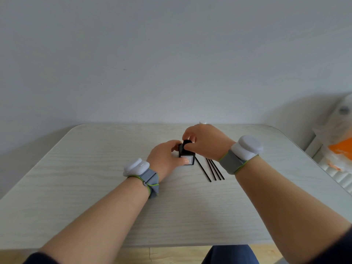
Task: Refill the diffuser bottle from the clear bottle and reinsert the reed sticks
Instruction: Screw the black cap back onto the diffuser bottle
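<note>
A small black diffuser bottle (187, 158) with a white label stands on the pale wooden table (95, 178). My left hand (165, 159) grips its body from the left. My right hand (203, 141) comes from above, its fingers pinched around the bottle's black cap (187, 143). Several black reed sticks (211, 170) lie flat on the table just right of the bottle, partly under my right wrist. The white top of another bottle (202, 122) peeks out behind my right hand; the rest of it is hidden.
A white wall rises right behind the table's far edge. At the right, off the table, stands a white radiator (341, 178) with a plastic bag and something orange (342, 149) on it. My knee in blue cloth (228, 254) shows below the near edge.
</note>
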{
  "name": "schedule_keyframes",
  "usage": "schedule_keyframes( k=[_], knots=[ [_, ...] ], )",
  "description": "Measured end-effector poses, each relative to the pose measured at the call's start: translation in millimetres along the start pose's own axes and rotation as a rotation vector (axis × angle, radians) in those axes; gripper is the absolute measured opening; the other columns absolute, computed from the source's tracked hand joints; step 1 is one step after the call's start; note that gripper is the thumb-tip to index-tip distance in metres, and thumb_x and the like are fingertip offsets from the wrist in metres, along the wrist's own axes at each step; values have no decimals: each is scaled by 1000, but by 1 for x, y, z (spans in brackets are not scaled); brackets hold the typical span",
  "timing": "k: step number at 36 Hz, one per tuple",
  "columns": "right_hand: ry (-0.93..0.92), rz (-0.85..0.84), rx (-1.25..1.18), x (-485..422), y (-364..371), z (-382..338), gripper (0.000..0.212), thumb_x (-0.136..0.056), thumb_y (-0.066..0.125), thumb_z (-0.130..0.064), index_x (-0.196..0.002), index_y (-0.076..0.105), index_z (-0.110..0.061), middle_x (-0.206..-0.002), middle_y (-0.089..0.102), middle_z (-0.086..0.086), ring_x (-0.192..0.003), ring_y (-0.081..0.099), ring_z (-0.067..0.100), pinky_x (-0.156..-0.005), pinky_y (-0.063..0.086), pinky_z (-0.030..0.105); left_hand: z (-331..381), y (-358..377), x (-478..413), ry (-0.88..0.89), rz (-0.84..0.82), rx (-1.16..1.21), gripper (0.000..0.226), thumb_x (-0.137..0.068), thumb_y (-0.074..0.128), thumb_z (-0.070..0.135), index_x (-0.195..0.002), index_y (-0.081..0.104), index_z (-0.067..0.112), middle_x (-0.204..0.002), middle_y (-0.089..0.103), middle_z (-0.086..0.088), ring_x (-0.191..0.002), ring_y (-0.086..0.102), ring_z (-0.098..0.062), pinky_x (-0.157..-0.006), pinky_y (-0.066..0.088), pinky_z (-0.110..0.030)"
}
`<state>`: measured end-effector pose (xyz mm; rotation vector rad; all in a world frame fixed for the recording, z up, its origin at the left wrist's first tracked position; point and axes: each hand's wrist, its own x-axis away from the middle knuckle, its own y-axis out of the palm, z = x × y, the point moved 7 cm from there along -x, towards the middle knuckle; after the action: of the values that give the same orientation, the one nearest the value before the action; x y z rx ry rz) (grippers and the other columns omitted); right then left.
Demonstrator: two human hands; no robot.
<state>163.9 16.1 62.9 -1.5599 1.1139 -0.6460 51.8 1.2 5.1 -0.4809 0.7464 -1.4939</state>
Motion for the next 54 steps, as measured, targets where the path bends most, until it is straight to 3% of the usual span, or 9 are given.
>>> schedule_keyframes(
  k=[9,13,17,25,30,43,50,52,54],
  knots=[
    [64,25,164,-4,2,-1,37,-90,52,-45,-99,62,-11,-86,62,4,-77,53,19,-66,43,29,-1,0,-1,-1,-5,-4,45,-77,73,29,-120,60,25,-114,63,8,-111,55,-12,-88,36,-23],
    [55,38,109,-3,4,0,36,-89,53,-46,-99,61,-13,-95,60,3,-86,56,19,-71,47,30,-1,1,-1,0,-6,-4,44,-77,73,30,-119,60,25,-114,64,8,-111,55,-12,-89,38,-25],
    [37,-3,17,-2,5,1,30,-85,59,-37,-110,62,-20,-108,61,-1,-98,57,17,-83,51,32,-1,1,-2,-4,-9,4,50,-76,74,30,-123,58,24,-119,64,6,-114,55,-12,-91,38,-24],
    [-19,-35,-41,-1,2,-4,27,-84,53,-10,-106,66,-19,-104,66,-2,-92,60,16,-78,48,24,0,-1,0,8,9,12,49,-77,74,27,-123,59,22,-118,64,6,-113,56,-13,-92,38,-24],
    [-29,-31,-55,-1,1,-5,31,-85,50,-8,-108,66,-20,-106,67,-3,-90,58,14,-77,44,21,-1,-1,0,1,11,9,50,-76,75,29,-123,59,23,-117,64,6,-112,56,-13,-95,39,-26],
    [42,16,55,-5,4,1,24,-86,56,-34,-104,64,-19,-88,63,-4,-93,53,17,-74,49,30,-3,1,-3,-7,3,3,47,-76,74,30,-120,60,25,-112,63,9,-111,55,-10,-88,36,-23],
    [102,37,180,-7,7,2,43,-87,51,-54,-87,54,-12,-73,54,4,-68,51,20,-59,42,31,-2,1,-3,2,-6,-9,44,-77,73,30,-119,60,26,-115,63,8,-111,55,-11,-88,36,-23],
    [104,32,197,-6,7,1,49,-88,48,-58,-85,54,-10,-69,52,3,-68,52,21,-60,43,32,-2,1,-2,-1,-8,-3,45,-77,73,30,-120,60,27,-116,63,9,-112,54,-10,-89,37,-23],
    [93,18,148,-5,7,2,52,-87,49,-60,-95,59,-9,-83,58,5,-79,55,21,-69,49,34,-3,1,-2,5,-8,5,47,-76,73,29,-121,60,28,-117,64,9,-113,55,-11,-94,40,-25]
  ],
)
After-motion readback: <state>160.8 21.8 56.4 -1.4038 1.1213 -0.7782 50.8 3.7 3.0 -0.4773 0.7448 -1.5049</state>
